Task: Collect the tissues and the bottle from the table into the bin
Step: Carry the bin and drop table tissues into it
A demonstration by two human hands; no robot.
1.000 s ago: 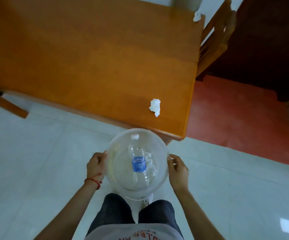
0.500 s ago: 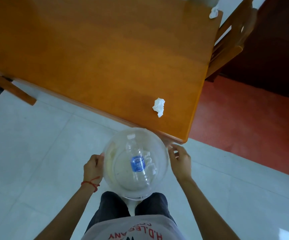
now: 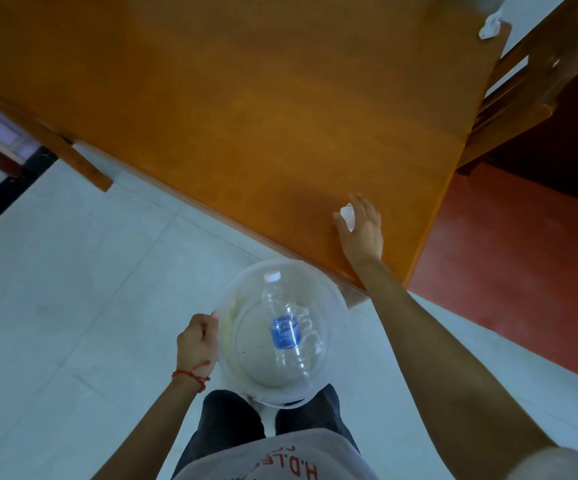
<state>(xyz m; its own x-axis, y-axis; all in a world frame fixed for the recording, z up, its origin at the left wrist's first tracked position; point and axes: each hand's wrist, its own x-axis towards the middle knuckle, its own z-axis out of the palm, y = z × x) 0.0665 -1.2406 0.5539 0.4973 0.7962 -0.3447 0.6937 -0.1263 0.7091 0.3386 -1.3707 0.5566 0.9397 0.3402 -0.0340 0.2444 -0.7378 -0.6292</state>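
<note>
A clear plastic bin [image 3: 227, 306] hangs over the floor in front of my legs, my left hand [image 3: 197, 341] gripping its left rim. Inside it lies a clear bottle [image 3: 282, 323] with a blue label and white cap, beside some crumpled white tissue [image 3: 310, 332]. My right hand [image 3: 362, 233] is stretched out over the near right part of the wooden table [image 3: 246, 116], thumb and fingers closed round a crumpled white tissue [image 3: 347, 215] that rests on the tabletop. A second tissue [image 3: 490, 26] lies at the table's far right corner.
A wooden chair [image 3: 523, 88] stands against the table's right side, over a red floor area [image 3: 505, 258]. A table leg [image 3: 76, 161] comes down at the left. The floor under me is pale tile [image 3: 73, 289].
My right hand has let go of the bin's right rim and reached forward onto the table to the tissue. The left hand alone now holds the bin.
</note>
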